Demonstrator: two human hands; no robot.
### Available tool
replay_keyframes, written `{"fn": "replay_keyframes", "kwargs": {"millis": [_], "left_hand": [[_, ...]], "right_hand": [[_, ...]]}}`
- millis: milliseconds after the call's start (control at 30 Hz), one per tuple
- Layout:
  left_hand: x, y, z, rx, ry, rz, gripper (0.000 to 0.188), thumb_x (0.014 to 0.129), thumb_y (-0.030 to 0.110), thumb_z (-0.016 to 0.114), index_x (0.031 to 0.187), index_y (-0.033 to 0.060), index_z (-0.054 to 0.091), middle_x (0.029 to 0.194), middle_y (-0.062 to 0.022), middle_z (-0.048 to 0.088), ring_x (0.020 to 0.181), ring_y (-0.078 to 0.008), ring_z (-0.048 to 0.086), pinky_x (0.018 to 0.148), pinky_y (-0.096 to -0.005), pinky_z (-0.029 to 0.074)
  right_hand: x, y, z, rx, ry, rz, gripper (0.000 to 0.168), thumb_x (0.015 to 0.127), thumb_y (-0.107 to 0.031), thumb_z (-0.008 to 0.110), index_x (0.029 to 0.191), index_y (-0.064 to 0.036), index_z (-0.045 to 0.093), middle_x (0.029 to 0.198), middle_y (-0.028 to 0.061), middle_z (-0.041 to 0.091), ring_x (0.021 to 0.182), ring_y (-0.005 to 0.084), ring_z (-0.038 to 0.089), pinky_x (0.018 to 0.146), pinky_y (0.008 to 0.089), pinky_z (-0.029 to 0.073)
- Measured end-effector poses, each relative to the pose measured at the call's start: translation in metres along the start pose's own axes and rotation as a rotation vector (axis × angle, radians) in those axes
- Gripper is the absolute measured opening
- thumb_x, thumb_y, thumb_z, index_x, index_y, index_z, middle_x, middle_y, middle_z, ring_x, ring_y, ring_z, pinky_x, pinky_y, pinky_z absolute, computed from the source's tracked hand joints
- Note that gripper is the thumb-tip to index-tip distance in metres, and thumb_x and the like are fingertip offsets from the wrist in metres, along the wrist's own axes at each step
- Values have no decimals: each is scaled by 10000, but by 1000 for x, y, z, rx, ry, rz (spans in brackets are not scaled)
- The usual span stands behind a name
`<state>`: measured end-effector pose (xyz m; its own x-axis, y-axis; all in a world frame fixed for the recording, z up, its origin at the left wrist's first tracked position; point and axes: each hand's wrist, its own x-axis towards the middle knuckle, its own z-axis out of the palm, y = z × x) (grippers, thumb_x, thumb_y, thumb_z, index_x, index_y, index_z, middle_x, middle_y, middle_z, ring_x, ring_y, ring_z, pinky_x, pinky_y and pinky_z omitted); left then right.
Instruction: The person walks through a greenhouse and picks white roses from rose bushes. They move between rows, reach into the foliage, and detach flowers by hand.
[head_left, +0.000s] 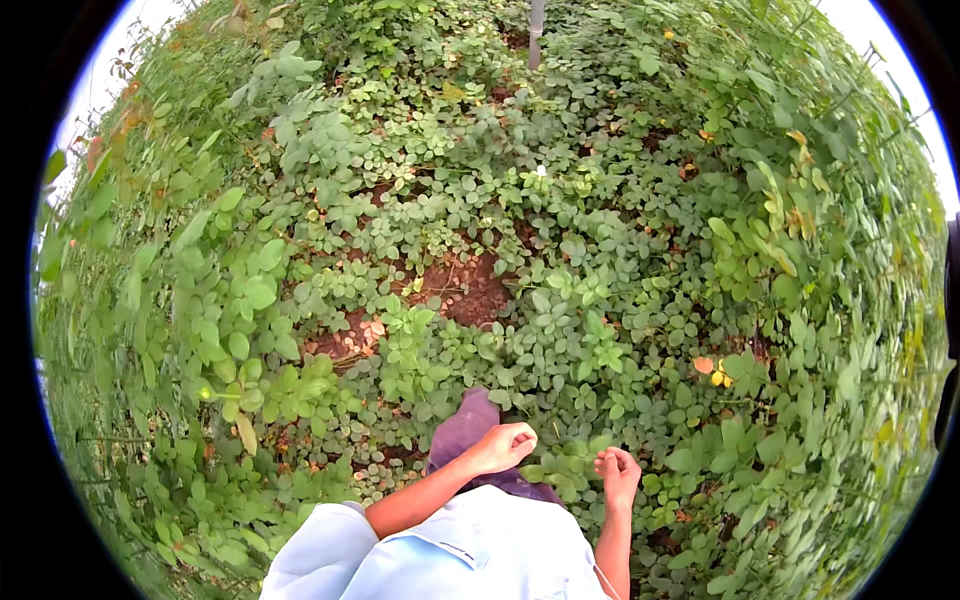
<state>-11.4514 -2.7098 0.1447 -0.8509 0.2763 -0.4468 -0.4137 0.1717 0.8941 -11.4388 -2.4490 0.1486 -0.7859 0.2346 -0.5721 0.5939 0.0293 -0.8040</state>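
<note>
My left hand (511, 445) is held in front of my body, over my purple trousers (466, 427), with its fingers curled inward. Whether anything is inside the curl is hidden. To its right, my right hand (619, 474) is raised with fingers bent and the thumb close to them. A green leafy sprig (574, 459) shows between the two hands, near the right fingertips. I cannot tell if either hand grips it. Below the hands is my light blue shirt (450, 551).
Low green leafy plants (555, 315) cover the ground ahead. Reddish-brown soil (472, 289) shows through a gap. Taller foliage rises at the left (225, 300) and right (817, 360). A grey post (535, 34) stands at the far end. Yellow leaves (721, 375) lie to the right.
</note>
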Motion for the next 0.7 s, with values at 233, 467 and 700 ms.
{"fn": "replay_keyframes", "kwargs": {"millis": [233,467,700], "left_hand": [[103,44,-132,108,158,-52,166,855,158,571,909,1,591,776,-86,633,699,-160,605,654,-305,494],[157,23,-224,58,307,-240,146,833,154,588,896,26,620,771,-96,657,700,-184,639,655,-307,502],[266,-12,-293,175,476,-257,96,804,115,578,842,32,605,722,-143,645,655,-291,637,613,-369,492]], "right_hand": [[117,-66,106,-19,-9,67,193,894,-99,529,1028,30,582,912,96,655,758,134,627,652,264,532],[285,-136,235,-276,-205,-55,277,875,-101,547,1095,66,546,911,126,655,750,156,640,616,261,518],[458,-197,361,-702,-147,-398,420,854,-124,593,1239,-13,467,1017,166,633,835,308,646,747,392,507]]}}
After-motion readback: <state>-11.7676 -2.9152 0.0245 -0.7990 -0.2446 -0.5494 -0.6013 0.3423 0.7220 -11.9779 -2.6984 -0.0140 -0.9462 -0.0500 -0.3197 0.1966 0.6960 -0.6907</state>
